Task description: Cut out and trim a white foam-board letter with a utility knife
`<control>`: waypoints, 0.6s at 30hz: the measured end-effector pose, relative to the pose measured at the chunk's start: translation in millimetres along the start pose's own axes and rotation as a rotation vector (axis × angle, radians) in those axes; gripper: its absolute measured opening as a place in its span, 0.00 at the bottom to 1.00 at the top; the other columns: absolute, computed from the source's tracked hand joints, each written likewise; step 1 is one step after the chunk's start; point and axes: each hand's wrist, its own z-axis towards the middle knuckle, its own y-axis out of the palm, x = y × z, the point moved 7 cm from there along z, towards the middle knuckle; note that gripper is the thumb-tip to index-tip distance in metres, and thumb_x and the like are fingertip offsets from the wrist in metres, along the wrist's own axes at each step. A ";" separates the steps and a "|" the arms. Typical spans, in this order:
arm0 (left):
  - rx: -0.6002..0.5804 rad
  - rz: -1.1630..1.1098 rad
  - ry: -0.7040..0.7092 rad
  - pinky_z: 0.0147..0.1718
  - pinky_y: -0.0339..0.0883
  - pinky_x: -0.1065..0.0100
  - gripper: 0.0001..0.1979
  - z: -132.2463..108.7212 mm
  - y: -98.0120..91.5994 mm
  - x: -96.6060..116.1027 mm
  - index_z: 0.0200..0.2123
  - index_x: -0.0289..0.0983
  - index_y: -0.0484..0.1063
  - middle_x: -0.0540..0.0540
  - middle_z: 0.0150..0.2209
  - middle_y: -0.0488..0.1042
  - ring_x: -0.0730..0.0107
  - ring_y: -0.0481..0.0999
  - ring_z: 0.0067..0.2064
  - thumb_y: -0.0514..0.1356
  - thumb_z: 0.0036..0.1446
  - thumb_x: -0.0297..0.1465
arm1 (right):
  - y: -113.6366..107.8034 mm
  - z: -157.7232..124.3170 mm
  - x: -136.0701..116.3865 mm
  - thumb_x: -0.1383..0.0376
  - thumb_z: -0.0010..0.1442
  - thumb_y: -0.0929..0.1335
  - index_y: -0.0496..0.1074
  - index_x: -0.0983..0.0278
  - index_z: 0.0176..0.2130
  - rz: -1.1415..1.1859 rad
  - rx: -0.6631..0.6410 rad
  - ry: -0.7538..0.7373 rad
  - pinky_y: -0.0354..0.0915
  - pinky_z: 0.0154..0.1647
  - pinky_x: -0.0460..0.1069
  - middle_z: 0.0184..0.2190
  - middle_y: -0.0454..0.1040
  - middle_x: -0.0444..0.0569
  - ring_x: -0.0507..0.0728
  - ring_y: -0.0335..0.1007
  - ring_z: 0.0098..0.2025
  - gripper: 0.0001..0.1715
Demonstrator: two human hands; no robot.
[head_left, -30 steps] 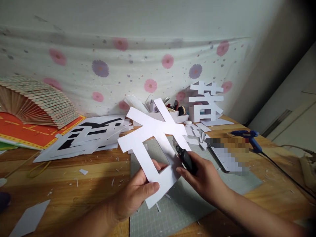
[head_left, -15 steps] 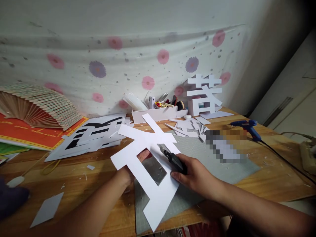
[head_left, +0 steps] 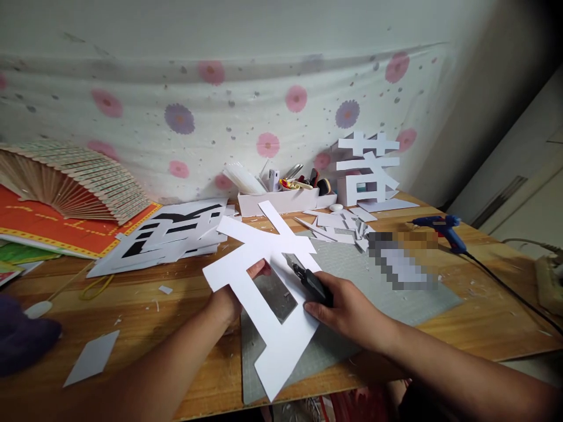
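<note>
A large white cut-out character of card (head_left: 264,246) is held tilted over the grey cutting mat (head_left: 382,287). My left hand (head_left: 231,299) grips it from below, with fingertips showing through its square opening. My right hand (head_left: 347,308) is closed on a black utility knife (head_left: 310,282), whose blade rests against the card's right arm. The knife's tip lies on the white surface near the opening.
White sheets with cut-out black shapes (head_left: 167,234) lie at the left, beside a folding fan (head_left: 74,181) on red paper. A white tool tray (head_left: 281,196), a standing white character (head_left: 367,170), paper scraps (head_left: 343,225) and a blue glue gun (head_left: 437,225) sit behind.
The card came down from upright in front of me to a low tilt over the mat. My left hand went under it, and the knife blade came onto its face.
</note>
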 end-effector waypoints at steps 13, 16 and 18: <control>-0.243 -0.039 -0.087 0.54 0.75 0.54 0.22 -13.4 22.8 -10.1 0.45 0.45 0.82 0.49 0.42 0.86 0.53 0.84 0.47 0.77 0.51 0.49 | -3.2 -2.4 -16.7 0.68 0.58 0.72 0.76 0.63 0.44 -0.073 0.030 -0.086 0.65 0.36 0.49 0.38 0.80 0.49 0.56 0.71 0.36 0.12; -0.274 -0.074 -0.129 0.52 0.77 0.52 0.21 -16.5 29.9 -4.9 0.44 0.45 0.83 0.49 0.40 0.86 0.49 0.84 0.48 0.78 0.50 0.47 | -4.2 -3.9 -23.4 0.68 0.59 0.72 0.77 0.62 0.48 -0.085 0.002 -0.109 0.66 0.38 0.50 0.41 0.81 0.51 0.57 0.74 0.38 0.16; -0.302 -0.094 -0.141 0.51 0.78 0.51 0.21 -18.4 33.1 1.3 0.42 0.45 0.82 0.49 0.39 0.86 0.46 0.84 0.51 0.78 0.49 0.48 | -5.9 -6.7 -27.9 0.68 0.59 0.72 0.77 0.62 0.52 -0.063 -0.023 -0.160 0.69 0.43 0.51 0.46 0.82 0.53 0.59 0.76 0.42 0.20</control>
